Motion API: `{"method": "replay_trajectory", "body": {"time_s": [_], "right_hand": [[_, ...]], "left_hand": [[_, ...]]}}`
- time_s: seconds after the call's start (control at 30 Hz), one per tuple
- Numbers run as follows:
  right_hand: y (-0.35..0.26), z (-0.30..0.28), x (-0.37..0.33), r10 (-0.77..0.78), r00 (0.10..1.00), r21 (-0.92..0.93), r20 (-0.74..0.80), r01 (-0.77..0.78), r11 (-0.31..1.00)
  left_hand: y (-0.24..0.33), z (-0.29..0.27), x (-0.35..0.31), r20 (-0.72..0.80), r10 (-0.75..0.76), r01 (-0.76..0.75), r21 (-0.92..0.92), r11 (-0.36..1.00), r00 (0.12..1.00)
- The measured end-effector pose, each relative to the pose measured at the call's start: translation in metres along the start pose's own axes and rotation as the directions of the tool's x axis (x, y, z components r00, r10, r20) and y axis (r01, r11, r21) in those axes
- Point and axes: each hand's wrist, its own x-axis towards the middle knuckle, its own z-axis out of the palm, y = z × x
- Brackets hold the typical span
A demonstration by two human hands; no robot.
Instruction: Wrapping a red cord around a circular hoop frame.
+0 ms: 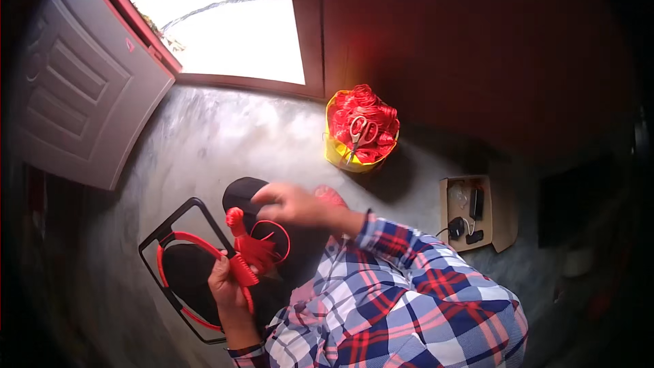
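Observation:
My left hand (223, 281) is closed round a red curved band (193, 239) that arcs across a black rectangular frame (167, 226) over my lap. Beside its fingers, a row of tight red cord wraps (242, 270) covers part of the band. A bundle of red cord (253, 249), knobbed at its upper end, lies against these wraps, and one strand makes a loose loop (287, 237) to its right. My right hand (291, 204) is raised just above that loop, smeared by motion. Whether it pinches any cord cannot be made out.
Ahead on the concrete floor stands a yellow bag (335, 152) full of red cord (361, 103), with scissors (361, 132) on top. A cardboard box (503, 228) with black devices and cables lies to the right. At the far left, a door (85, 88) stands ajar.

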Motion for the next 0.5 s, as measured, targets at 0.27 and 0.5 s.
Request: {"method": "replay_trajectory", "body": {"time_s": [0.27,0.5], "right_hand": [[0.11,-0.188,0.002,-0.217,0.566,-0.28,-0.795,-0.026,0.96],[0.145,-0.227,-0.001,-0.226,0.46,-0.365,-0.859,-0.239,0.9]], "left_hand": [[0.024,-0.063,-0.013,-0.071,0.184,-0.195,-0.214,0.957,0.98],[0.053,-0.097,-0.033,-0.101,0.289,-0.306,-0.314,0.899,0.952]]}}
